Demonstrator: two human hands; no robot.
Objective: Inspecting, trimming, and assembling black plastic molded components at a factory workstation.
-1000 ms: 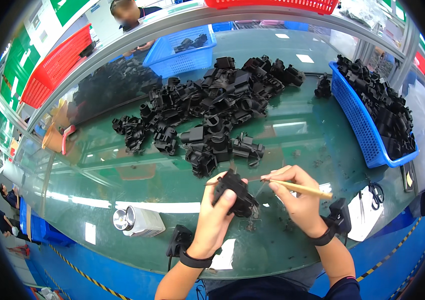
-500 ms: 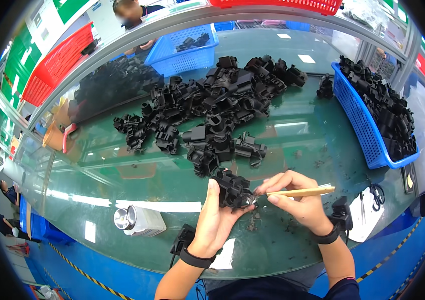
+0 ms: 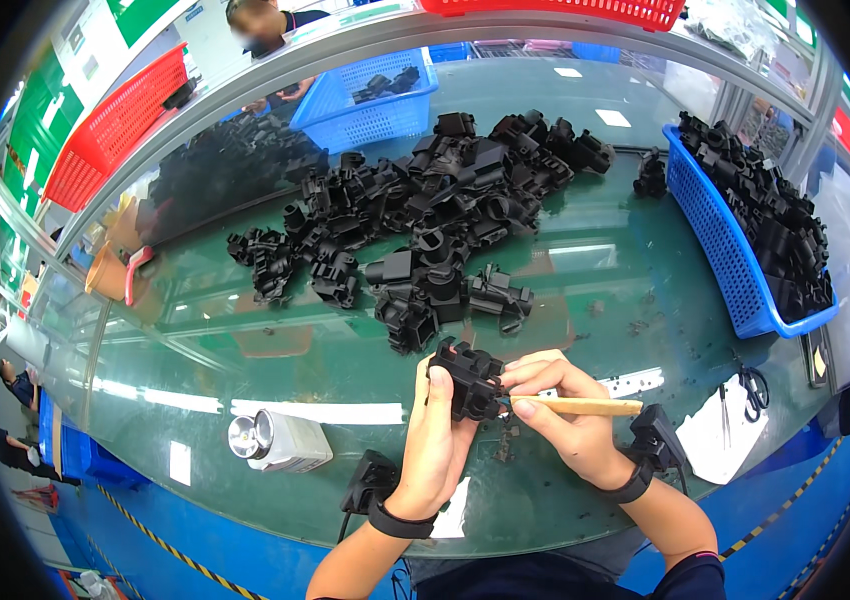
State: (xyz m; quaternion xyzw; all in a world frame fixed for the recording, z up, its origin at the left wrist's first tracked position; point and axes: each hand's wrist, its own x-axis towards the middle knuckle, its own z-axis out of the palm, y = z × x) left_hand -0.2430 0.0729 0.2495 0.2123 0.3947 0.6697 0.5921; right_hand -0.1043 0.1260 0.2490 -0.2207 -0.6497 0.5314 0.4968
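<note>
Probably light, stiff and best held by its sides, the black plastic housing [image 3: 467, 384] sits clasped in the left hand [image 3: 435, 445] above the green tabletop [image 3: 185, 350], the right hand [image 3: 573, 428] pinching a wooden-handled tool [image 3: 595, 406].

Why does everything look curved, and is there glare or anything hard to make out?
Head view: the fisheye lens bends the metal rail into an arc, with black corners; head view: pale reflections streak the glossy green tabletop; head view: the black part in the left hand is so dark that its fine details merge.
</note>
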